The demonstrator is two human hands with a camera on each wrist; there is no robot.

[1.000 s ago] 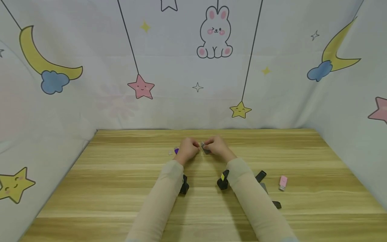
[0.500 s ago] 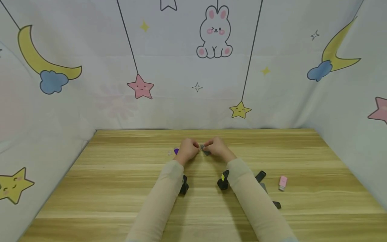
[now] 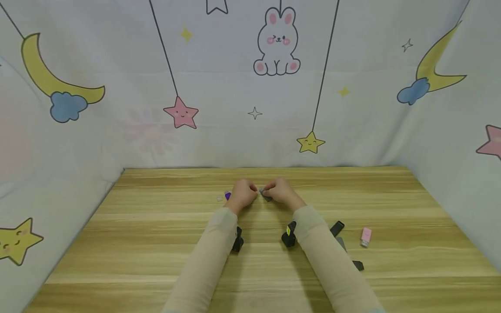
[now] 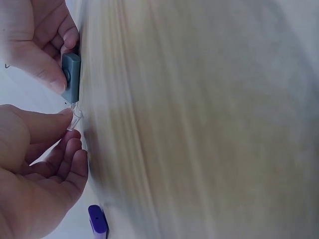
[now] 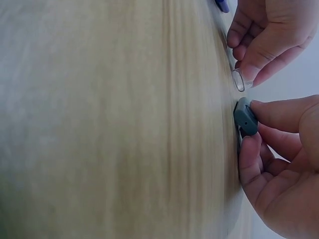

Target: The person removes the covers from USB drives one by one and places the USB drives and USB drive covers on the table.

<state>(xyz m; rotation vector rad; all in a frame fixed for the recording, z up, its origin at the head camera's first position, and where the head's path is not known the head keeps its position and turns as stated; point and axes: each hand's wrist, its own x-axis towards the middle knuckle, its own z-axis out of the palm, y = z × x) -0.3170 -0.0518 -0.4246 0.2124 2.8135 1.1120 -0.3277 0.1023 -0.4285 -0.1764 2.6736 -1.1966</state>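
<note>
At the far side of the desk, pinches a clear cap in the left grip, clamps a grey-green stick in the right grip, just right of the cap.

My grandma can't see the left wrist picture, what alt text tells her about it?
The right hand pinches a grey-green USB stick close to a clear cap pinched by the left hand. A purple USB stick lies nearby on a wooden table.
</note>
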